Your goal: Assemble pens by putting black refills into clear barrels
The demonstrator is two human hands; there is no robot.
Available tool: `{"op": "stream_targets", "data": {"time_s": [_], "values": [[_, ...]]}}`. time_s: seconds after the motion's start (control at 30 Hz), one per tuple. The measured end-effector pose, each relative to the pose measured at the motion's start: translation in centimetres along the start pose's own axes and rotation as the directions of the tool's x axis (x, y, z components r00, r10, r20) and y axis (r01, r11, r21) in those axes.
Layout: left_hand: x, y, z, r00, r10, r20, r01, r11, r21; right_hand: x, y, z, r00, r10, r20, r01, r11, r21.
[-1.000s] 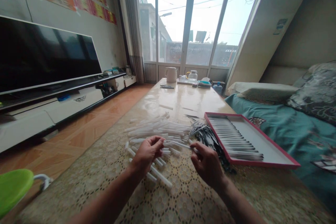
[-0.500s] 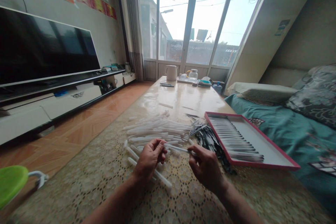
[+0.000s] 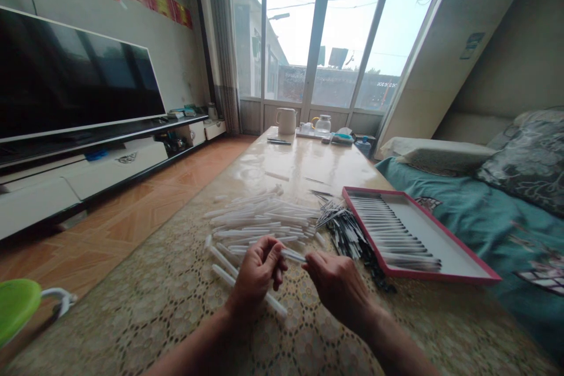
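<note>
Between my two hands runs a slim whitish tube-like stick [image 3: 294, 255]; I cannot make out whether it is one piece or two. Its left end is pinched by the thumb and fingers of my left hand [image 3: 258, 270]. My right hand [image 3: 337, 282] closes on the other end, its fingertips partly hiding it. Just beyond my hands lies a loose pile of translucent white tubes [image 3: 264, 217]. Right of that pile is a heap of thin black-and-white sticks [image 3: 346, 229]. One longer tube [image 3: 275, 304] lies below my left hand.
A shallow box with a pink rim [image 3: 434, 277] stands at the right, holding a row of capped-looking sticks [image 3: 392, 235]. A jug [image 3: 286, 121], a glass pot [image 3: 323, 124] and a tissue pack [image 3: 342, 138] stand at the table's far end. A green stool [image 3: 17, 308] is at the left.
My right hand has moved left, closer to my left hand, so less of the stick shows between them. My left hand has shifted slightly right.
</note>
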State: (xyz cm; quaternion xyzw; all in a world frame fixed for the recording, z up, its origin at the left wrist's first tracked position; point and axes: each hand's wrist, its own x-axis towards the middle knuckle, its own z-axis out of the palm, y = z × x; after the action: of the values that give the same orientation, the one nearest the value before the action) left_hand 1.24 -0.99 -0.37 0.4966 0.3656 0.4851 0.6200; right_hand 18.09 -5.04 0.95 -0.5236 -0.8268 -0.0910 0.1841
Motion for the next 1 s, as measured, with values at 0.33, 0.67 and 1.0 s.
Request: {"op": "stream_targets", "data": {"time_s": [0.33, 0.67, 1.0], "values": [[-0.9, -0.5, 0.1, 0.998, 0.059, 0.001, -0.059, 0.998, 0.028, -0.2, 0.2, -0.4, 0.981, 0.140, 0.138, -0.188, 0.870, 0.456], [-0.4, 0.0, 0.3, 0.997, 0.051, 0.058, -0.055, 0.997, 0.054, 0.3, 0.6, -0.4, 0.957, 0.167, 0.237, -0.287, 0.662, 0.692], [-0.3, 0.2, -0.7, 0.960, 0.274, -0.055, -0.224, 0.873, 0.434, 0.3, 5.8, -3.5, 0.834, 0.549, -0.054, -0.342, 0.591, 0.731]]}}
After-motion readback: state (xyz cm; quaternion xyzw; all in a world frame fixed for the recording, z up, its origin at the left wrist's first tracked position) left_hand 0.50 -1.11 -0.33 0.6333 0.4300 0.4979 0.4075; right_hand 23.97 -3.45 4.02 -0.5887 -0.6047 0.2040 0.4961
